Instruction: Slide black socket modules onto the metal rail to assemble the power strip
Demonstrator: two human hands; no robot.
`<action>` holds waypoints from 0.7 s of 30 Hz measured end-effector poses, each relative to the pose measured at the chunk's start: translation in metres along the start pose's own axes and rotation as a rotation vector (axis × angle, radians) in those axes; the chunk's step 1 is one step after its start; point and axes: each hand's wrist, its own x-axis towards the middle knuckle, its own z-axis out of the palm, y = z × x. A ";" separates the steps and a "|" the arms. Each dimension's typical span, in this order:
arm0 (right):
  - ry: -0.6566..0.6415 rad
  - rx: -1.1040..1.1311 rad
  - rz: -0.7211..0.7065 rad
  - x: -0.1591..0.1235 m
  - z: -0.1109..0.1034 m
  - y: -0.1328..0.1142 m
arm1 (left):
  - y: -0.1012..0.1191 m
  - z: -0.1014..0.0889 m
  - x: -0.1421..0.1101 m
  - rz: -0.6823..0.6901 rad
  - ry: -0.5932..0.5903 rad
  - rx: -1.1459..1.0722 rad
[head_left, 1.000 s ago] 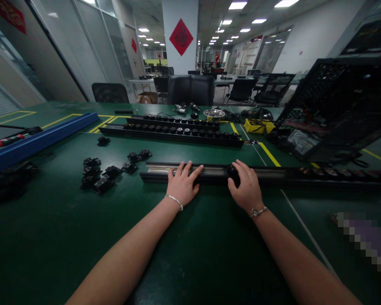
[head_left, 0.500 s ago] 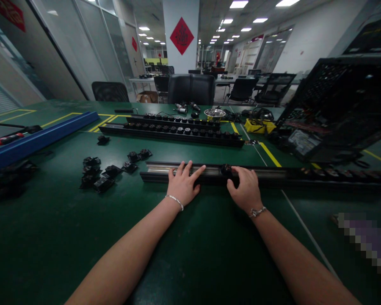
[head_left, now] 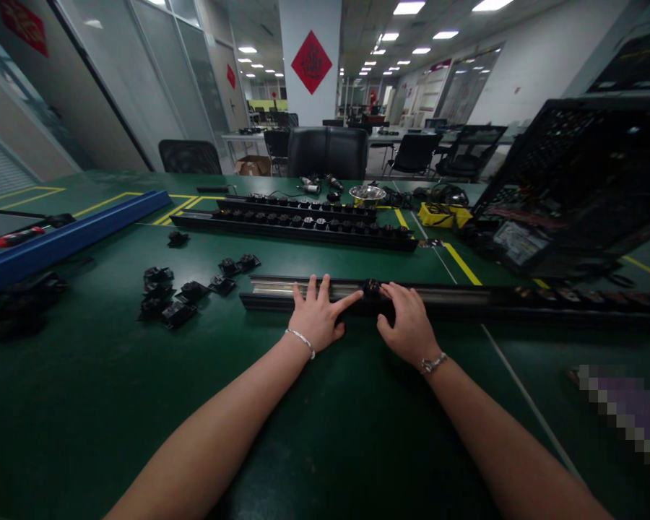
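A long black channel rail point(head_left: 455, 296) with a shiny inner strip lies across the table in front of me. Inside its channel sits a small black module point(head_left: 371, 287), perhaps a socket insert. My left hand point(head_left: 315, 314) rests spread over the rail, its index fingertip at the module's left side. On the other side, the fingertips of my right hand point(head_left: 409, 321) press against the module's right edge. The right thumb stays apart, lower at the rail's near wall. More modules point(head_left: 574, 295) fill the rail's right part.
Several loose black modules point(head_left: 192, 290) lie left of the rail. Behind are two filled black rails point(head_left: 297, 223). A blue rail point(head_left: 76, 235) lies at the left, and an open computer case point(head_left: 585, 188) stands at the right. A metal bowl point(head_left: 367, 193) and yellow box point(head_left: 444, 214) sit farther back.
The module has slid left along the channel, with my right hand moving left alongside it. My left index finger has come to meet the module; that hand has otherwise barely moved.
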 end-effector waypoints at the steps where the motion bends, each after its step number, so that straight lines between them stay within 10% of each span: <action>1: -0.008 0.001 -0.010 0.000 0.001 -0.001 | 0.000 0.000 0.000 0.008 -0.003 0.000; 21: -0.151 -0.041 -0.136 -0.001 0.006 -0.007 | 0.011 -0.004 0.010 0.103 -0.037 -0.009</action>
